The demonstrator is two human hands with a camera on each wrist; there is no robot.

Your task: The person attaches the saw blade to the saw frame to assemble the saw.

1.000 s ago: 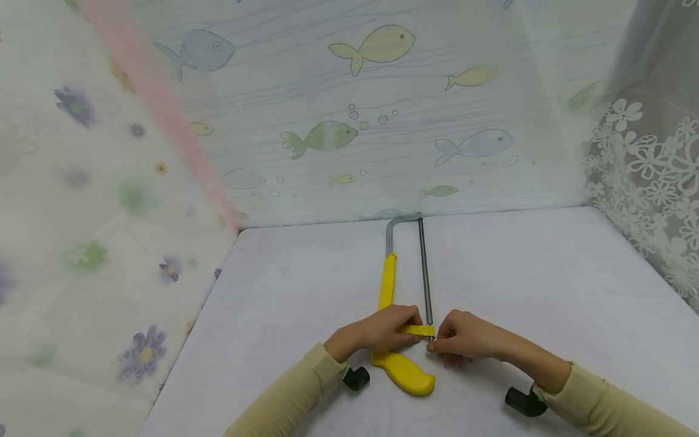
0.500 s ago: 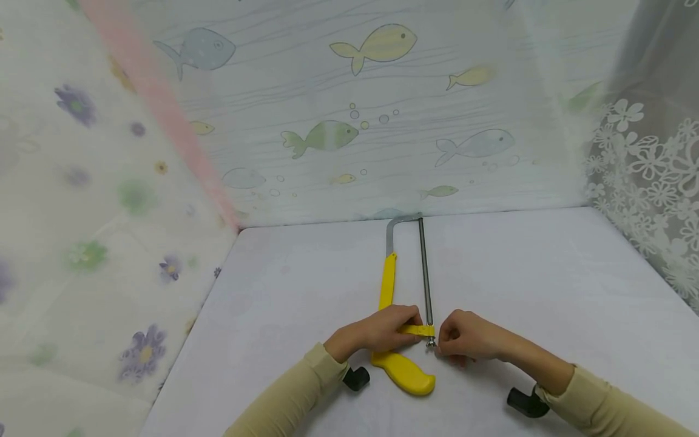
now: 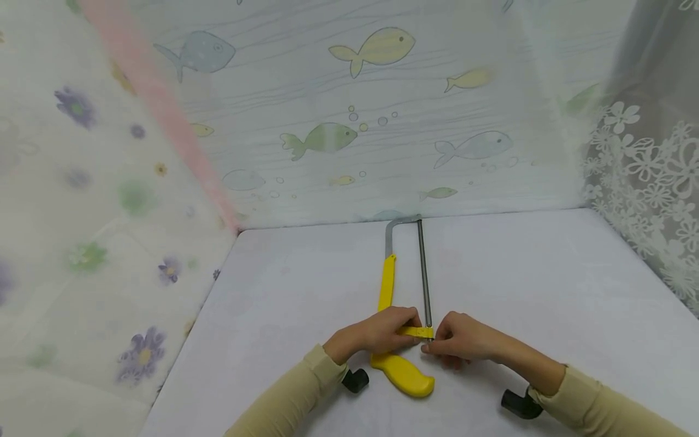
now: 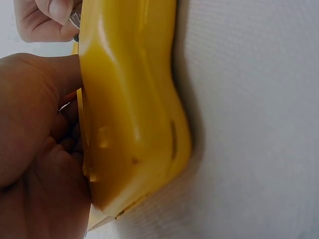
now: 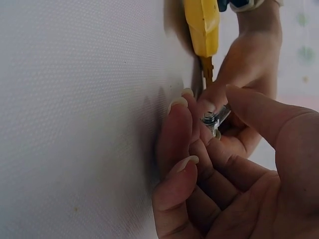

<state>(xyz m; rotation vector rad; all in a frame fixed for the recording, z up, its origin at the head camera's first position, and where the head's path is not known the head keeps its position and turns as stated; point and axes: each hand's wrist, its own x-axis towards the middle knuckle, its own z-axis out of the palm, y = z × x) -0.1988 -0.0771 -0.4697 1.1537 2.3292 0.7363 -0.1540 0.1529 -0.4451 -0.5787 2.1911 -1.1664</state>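
Observation:
A hacksaw lies on the white table with its yellow handle (image 3: 404,375) toward me and its grey blade (image 3: 424,276) on the right. My left hand (image 3: 384,331) grips the yellow frame just above the handle, its fingers by the short yellow crosspiece (image 3: 417,332). At the near end of the blade, my right hand (image 3: 464,337) pinches a metal wing nut (image 5: 212,118) between thumb and forefinger. In the left wrist view the handle hides much of the left fingers, and a bit of the wing nut (image 4: 75,19) shows at the right fingertips.
A white cloth covers the table (image 3: 306,285). Behind it hangs a curtain (image 3: 338,91) printed with fish, and a flowered curtain (image 3: 93,200) runs along the left. White lace (image 3: 655,176) hangs at the right. Black wrist devices (image 3: 356,380) sit under both sleeves.
My right fingers drew back slightly from the wing nut half a second ago, baring it, and now close on it again. The left hand and hacksaw stay in place.

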